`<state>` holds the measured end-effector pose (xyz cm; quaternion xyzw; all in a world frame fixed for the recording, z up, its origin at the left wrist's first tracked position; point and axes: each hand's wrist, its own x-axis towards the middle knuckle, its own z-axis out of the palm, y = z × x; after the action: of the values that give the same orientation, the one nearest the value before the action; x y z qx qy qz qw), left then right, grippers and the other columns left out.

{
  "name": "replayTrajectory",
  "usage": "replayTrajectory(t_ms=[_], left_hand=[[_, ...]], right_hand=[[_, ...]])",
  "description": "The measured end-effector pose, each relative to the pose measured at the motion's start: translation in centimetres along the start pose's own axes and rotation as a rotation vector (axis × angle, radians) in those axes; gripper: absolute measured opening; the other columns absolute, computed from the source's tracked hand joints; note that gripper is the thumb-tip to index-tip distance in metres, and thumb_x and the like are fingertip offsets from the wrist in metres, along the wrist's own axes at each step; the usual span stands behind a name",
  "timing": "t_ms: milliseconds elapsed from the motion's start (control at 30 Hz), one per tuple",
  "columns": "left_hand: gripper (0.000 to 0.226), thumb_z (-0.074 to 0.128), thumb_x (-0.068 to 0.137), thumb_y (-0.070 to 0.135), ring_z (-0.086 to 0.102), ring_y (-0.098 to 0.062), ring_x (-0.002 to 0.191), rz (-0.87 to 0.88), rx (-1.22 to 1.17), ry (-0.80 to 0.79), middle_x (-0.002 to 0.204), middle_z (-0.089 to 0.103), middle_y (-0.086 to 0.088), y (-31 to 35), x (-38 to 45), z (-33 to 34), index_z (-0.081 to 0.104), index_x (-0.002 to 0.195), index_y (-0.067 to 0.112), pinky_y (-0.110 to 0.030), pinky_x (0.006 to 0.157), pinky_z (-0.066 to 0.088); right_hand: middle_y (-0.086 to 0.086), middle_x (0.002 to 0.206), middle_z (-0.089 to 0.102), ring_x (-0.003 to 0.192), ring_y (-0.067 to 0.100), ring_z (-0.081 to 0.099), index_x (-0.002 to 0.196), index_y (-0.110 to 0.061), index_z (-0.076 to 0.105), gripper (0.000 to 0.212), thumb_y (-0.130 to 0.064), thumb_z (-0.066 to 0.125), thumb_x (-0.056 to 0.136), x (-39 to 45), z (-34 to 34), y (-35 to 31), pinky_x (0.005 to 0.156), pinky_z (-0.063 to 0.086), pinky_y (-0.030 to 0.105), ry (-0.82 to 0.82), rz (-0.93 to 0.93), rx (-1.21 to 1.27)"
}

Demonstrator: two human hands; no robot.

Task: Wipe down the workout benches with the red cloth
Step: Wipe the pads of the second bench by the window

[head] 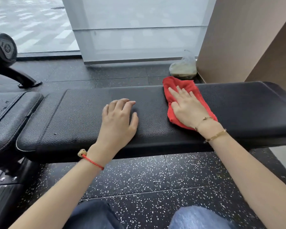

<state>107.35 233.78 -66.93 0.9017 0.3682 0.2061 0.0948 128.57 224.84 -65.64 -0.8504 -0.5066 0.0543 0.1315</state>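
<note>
A long black padded workout bench point(82, 113) runs across the middle of the view. A red cloth point(173, 84) lies spread on its right half. My right hand point(187, 108) presses flat on the cloth with straight, spread fingers. My left hand point(119, 119) rests on the bare pad near the bench's middle, palm down, fingers slightly bent and holding nothing. A separate black seat pad point(8, 113) adjoins the bench at the left.
Speckled black rubber floor point(155, 179) lies under and in front of the bench. A clear plastic bag point(184, 67) sits on the floor behind it by a brown wall point(238, 38). A black dumbbell rack point(3, 52) stands at the far left. My knees show at the bottom.
</note>
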Motion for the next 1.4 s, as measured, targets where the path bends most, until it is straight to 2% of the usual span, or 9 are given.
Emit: replayTrajectory(t_ms=[233, 300, 433, 500, 800, 867, 1067, 1233, 1400], left_hand=[[0.039, 0.047, 0.098, 0.034, 0.038, -0.022, 0.135, 0.023, 0.008, -0.018, 0.14, 0.05, 0.004, 0.9, -0.4, 1.4, 0.052, 0.135, 0.024, -0.045, 0.118, 0.023], [0.039, 0.048, 0.098, 0.033, 0.039, -0.023, 0.134, 0.028, 0.009, -0.004, 0.139, 0.051, 0.003, 0.8, -0.5, 1.5, 0.053, 0.135, 0.023, -0.045, 0.118, 0.024], [0.04, 0.049, 0.098, 0.033, 0.039, -0.024, 0.135, 0.023, 0.034, 0.01, 0.14, 0.051, 0.002, 1.1, -0.7, 1.6, 0.053, 0.136, 0.022, -0.044, 0.118, 0.024], [0.041, 0.045, 0.098, 0.034, 0.039, -0.024, 0.135, 0.024, 0.044, 0.008, 0.14, 0.051, 0.002, 1.2, -0.7, 1.7, 0.053, 0.136, 0.021, -0.044, 0.118, 0.024], [0.049, 0.037, 0.094, 0.038, 0.041, -0.025, 0.135, 0.023, 0.063, 0.001, 0.141, 0.051, 0.001, 1.3, -0.9, 1.4, 0.053, 0.136, 0.021, -0.043, 0.118, 0.025], [0.049, 0.036, 0.094, 0.039, 0.041, -0.024, 0.135, 0.02, 0.063, -0.005, 0.141, 0.051, 0.001, 1.2, -1.0, 1.4, 0.053, 0.137, 0.021, -0.043, 0.118, 0.024], [0.05, 0.035, 0.094, 0.039, 0.04, -0.024, 0.136, 0.017, 0.077, -0.004, 0.143, 0.05, 0.001, 1.3, -1.0, 1.4, 0.052, 0.138, 0.021, -0.043, 0.119, 0.024], [0.049, 0.037, 0.094, 0.038, 0.042, -0.026, 0.135, 0.026, 0.076, 0.002, 0.141, 0.053, -0.001, 1.4, -0.9, 1.4, 0.054, 0.136, 0.02, -0.044, 0.118, 0.025], [0.051, 0.036, 0.093, 0.038, 0.04, -0.026, 0.137, 0.024, 0.061, -0.015, 0.143, 0.051, -0.001, 1.3, -0.9, 1.3, 0.054, 0.137, 0.019, -0.045, 0.118, 0.025]], right_hand=[[-0.002, 0.161, 0.013, 0.149, 0.012, 0.009, 0.152, -0.032, 0.018, 0.058, -0.024, 0.037, 0.098, -6.4, 0.5, 1.4, 0.123, 0.001, 0.032, 0.065, -0.219, 0.031], [-0.002, 0.161, 0.013, 0.149, 0.012, 0.01, 0.152, -0.033, 0.019, 0.058, -0.023, 0.037, 0.098, -5.8, 0.1, 3.3, 0.123, 0.001, 0.032, 0.052, -0.178, 0.038], [0.006, 0.162, 0.009, 0.15, 0.018, 0.007, 0.153, -0.028, 0.015, 0.056, -0.024, 0.031, 0.099, -1.2, -1.3, 5.6, 0.122, -0.002, 0.036, 0.024, 0.049, 0.011], [0.008, 0.162, 0.006, 0.15, 0.021, 0.005, 0.154, -0.025, 0.014, 0.057, -0.024, 0.029, 0.099, 0.4, -1.3, 5.1, 0.121, -0.003, 0.037, 0.011, 0.071, -0.007], [0.003, 0.162, 0.009, 0.15, 0.014, 0.005, 0.154, -0.027, 0.015, 0.059, -0.023, 0.036, 0.098, -5.5, 0.1, 0.7, 0.123, 0.0, 0.033, -0.008, -0.321, 0.0], [0.001, 0.162, 0.009, 0.15, 0.012, 0.005, 0.153, -0.028, 0.014, 0.059, -0.022, 0.036, 0.099, -5.4, -0.4, 1.7, 0.122, 0.0, 0.032, -0.038, -0.312, 0.007], [0.009, 0.162, 0.004, 0.15, 0.02, 0.003, 0.154, -0.022, 0.012, 0.057, -0.023, 0.031, 0.101, 0.2, -0.9, 0.8, 0.122, -0.004, 0.035, -0.049, -0.092, -0.001], [0.008, 0.162, 0.006, 0.15, 0.019, 0.004, 0.154, -0.023, 0.013, 0.059, -0.024, 0.033, 0.099, -1.4, 0.9, -2.3, 0.122, -0.003, 0.033, -0.022, -0.235, 0.001], [0.002, 0.162, 0.007, 0.15, 0.012, 0.004, 0.154, -0.028, 0.012, 0.058, -0.024, 0.034, 0.1, -4.9, 0.2, 0.4, 0.122, -0.002, 0.03, -0.017, -0.295, 0.0]])
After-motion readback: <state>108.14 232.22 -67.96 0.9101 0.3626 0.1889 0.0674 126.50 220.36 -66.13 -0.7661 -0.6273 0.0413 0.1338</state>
